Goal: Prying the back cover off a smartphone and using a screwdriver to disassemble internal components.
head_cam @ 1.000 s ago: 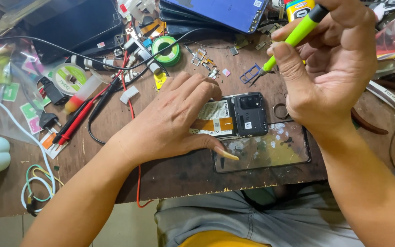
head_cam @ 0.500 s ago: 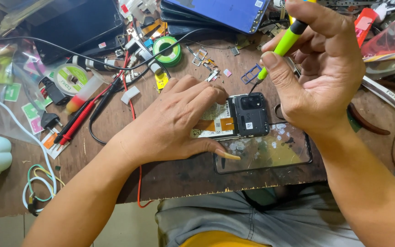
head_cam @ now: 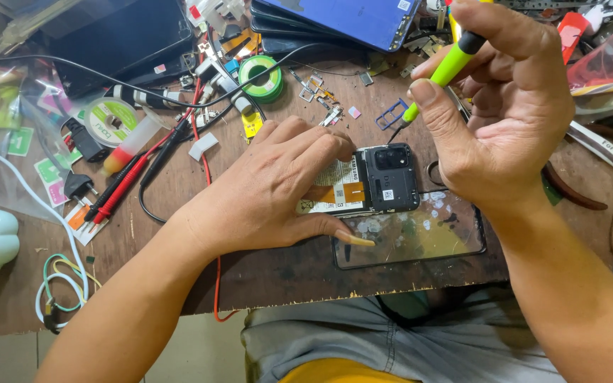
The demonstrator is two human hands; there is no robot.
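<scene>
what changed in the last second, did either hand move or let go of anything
The right hand turned the green screwdriver steeper and brought its tip a little lower toward the opened phone, keeping its grip. The left hand stayed pressed flat on the phone, and nothing was let go.

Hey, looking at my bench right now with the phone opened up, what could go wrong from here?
1. The green screwdriver tip hangs just above the camera end of the opened phone; a slip might scratch the lens.
2. The phone sits half on a loose glass panel near the table edge, so it may slide.
3. Small loose parts nearby could scatter.
</scene>
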